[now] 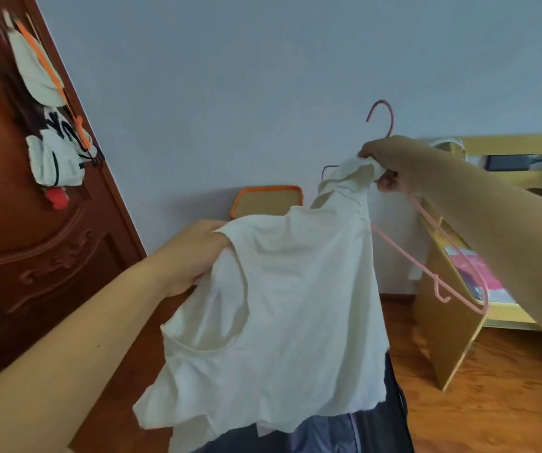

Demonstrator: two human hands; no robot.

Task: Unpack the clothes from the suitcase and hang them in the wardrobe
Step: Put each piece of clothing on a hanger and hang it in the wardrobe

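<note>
A cream white top (295,289) hangs spread out in the air in front of me. My left hand (194,253) grips its left edge near an armhole. My right hand (390,165) holds the bunched upper corner of the top together with a pink hanger (439,256), whose hook rises above the hand and whose arm slants down to the right. Below the top, the open dark suitcase (390,403) shows with bluish clothes (325,436) inside, mostly hidden by the fabric.
A carved brown wooden door (34,240) stands at the left with white clothes on an orange hanger (53,103) hung on it. An orange-rimmed box (266,199) sits by the grey wall. A yellow wooden desk (452,322) stands at the right on the wooden floor.
</note>
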